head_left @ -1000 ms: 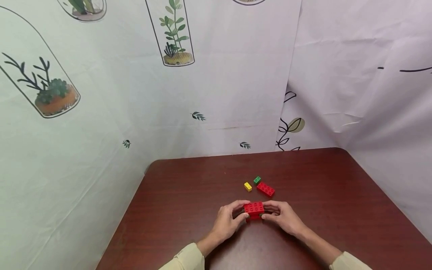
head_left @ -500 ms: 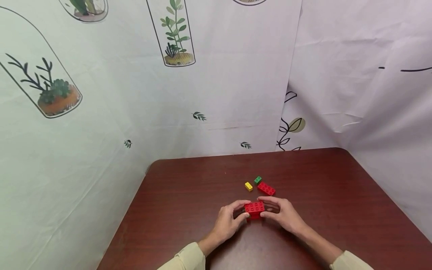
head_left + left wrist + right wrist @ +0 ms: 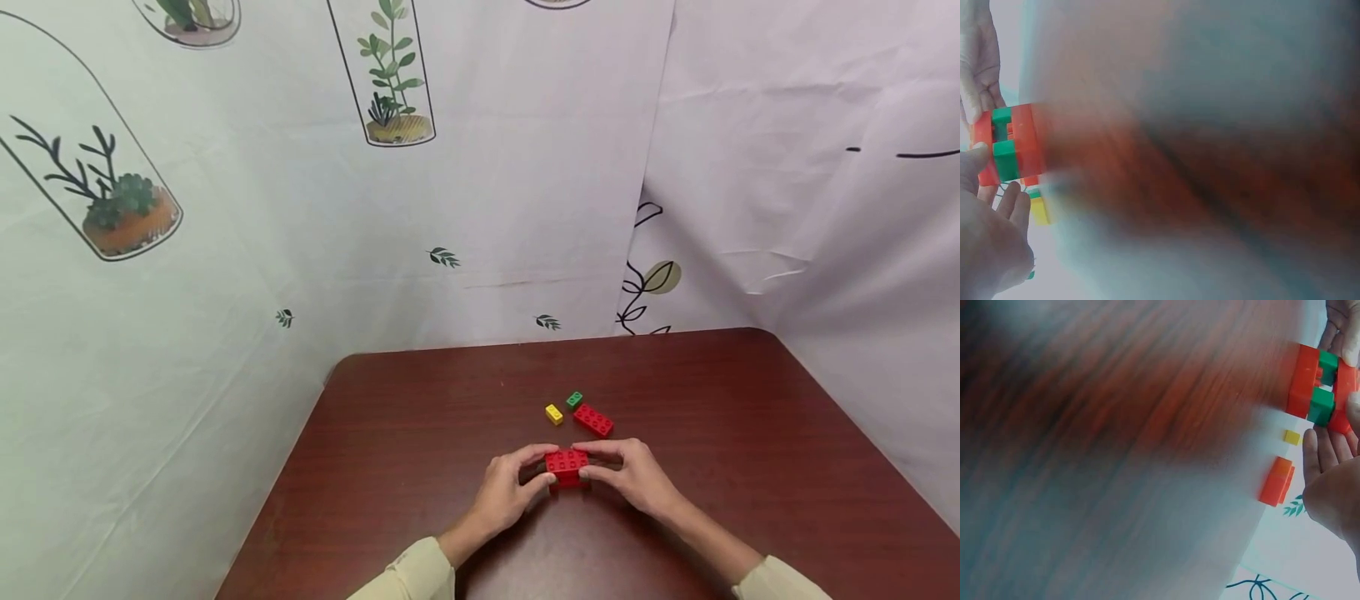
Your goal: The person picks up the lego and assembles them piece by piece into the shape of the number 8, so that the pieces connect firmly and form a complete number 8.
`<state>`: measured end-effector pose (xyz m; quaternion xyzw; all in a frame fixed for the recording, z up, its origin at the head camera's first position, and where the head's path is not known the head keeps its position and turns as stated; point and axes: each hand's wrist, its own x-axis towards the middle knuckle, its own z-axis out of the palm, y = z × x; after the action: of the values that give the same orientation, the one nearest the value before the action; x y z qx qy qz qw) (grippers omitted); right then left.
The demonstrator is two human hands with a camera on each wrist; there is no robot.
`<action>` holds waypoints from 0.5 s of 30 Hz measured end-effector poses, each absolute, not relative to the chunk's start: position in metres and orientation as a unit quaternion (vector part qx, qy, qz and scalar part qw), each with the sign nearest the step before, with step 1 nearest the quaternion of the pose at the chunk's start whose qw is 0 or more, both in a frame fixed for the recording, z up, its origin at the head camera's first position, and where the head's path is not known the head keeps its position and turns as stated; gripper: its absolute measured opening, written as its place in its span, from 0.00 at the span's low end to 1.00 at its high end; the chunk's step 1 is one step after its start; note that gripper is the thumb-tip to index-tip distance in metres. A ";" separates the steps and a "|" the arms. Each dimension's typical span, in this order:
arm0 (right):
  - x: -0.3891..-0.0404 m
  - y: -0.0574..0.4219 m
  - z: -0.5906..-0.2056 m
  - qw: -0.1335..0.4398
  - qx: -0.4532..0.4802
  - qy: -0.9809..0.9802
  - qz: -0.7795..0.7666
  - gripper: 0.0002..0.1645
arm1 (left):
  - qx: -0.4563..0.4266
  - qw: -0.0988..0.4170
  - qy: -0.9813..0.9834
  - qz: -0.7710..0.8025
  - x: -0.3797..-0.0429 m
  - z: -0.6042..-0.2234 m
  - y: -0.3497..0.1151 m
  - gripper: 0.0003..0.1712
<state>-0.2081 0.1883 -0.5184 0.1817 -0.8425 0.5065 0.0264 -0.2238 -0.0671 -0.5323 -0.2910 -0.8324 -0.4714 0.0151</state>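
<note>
A stack of toy building bricks stands on the table in front of me. Its top is a red eight-stud brick. The left wrist view shows a green brick and a second one sandwiched between that and a lower red brick, with a gap between the greens. My left hand pinches the stack's left end, thumb at the near side and fingers at the far side. At the right end my right hand pinches the top red brick the same way, its other fingers extended below, as the right wrist view shows.
Beyond the stack lie a loose red brick, a small green brick and a small yellow brick. The brown wooden table meets a printed cloth backdrop at the back and sides.
My right thumb and index finger have shifted up and slightly left, from lower on the stack's right end onto the top red brick. My left hand and the loose bricks stay put.
</note>
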 end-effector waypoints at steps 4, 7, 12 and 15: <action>-0.209 0.189 -0.519 0.030 0.188 -0.842 0.505 0.23 | -0.296 0.023 -0.839 -0.455 -0.225 -0.530 -0.068 0.28; -0.210 0.189 -0.520 0.033 0.193 -0.841 0.505 0.23 | -0.297 0.029 -0.835 -0.461 -0.226 -0.530 -0.067 0.30; -0.212 0.191 -0.521 0.017 0.193 -0.830 0.522 0.24 | -0.282 0.027 -0.809 -0.514 -0.228 -0.531 -0.065 0.26; -0.213 0.192 -0.522 0.008 0.191 -0.827 0.529 0.24 | -0.273 0.023 -0.801 -0.532 -0.229 -0.532 -0.064 0.25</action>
<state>-0.2132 0.1919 -0.5218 0.1907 -0.8268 0.5292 0.0075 -0.2293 -0.0638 -0.5318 -0.2728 -0.8012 -0.5321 0.0234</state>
